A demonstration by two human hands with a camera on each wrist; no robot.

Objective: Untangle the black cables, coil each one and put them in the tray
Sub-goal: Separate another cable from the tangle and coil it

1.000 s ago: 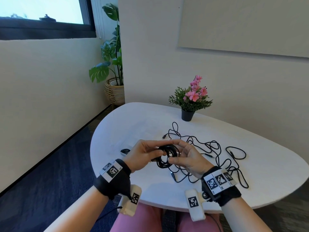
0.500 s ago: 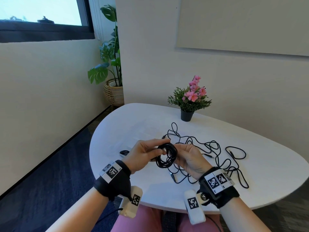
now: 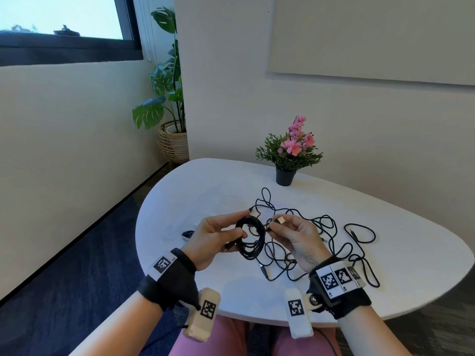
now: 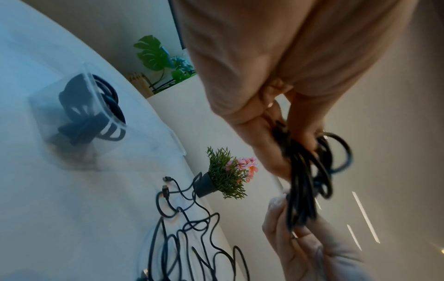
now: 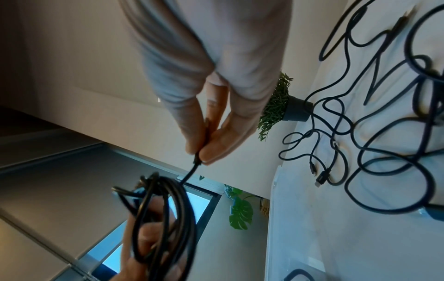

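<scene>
Above the table's near side my left hand (image 3: 241, 227) grips a coiled black cable (image 3: 250, 240) by its left side, thumb in front and fingers behind. To the right of the coil my right hand (image 3: 271, 227) pinches that cable's free end (image 5: 195, 161) between thumb and fingers; the end runs straight into the coil (image 5: 163, 218). Behind and to the right of the hands, a tangle of black cables (image 3: 321, 240) is spread over the white table (image 3: 411, 253). The clear tray (image 4: 100, 98) stands to the left with one coiled cable inside it.
A small black pot of pink flowers (image 3: 286, 176) stands at the table's far edge, just beyond the tangle. Loose plugs (image 5: 321, 178) lie between the tangle and the tray's rim. A large potted plant (image 3: 172, 140) is on the floor at the back left.
My right hand has left the coil's body and now pinches the cable's end at its right side. The left hand keeps its grip, and the coil has turned more face-on.
</scene>
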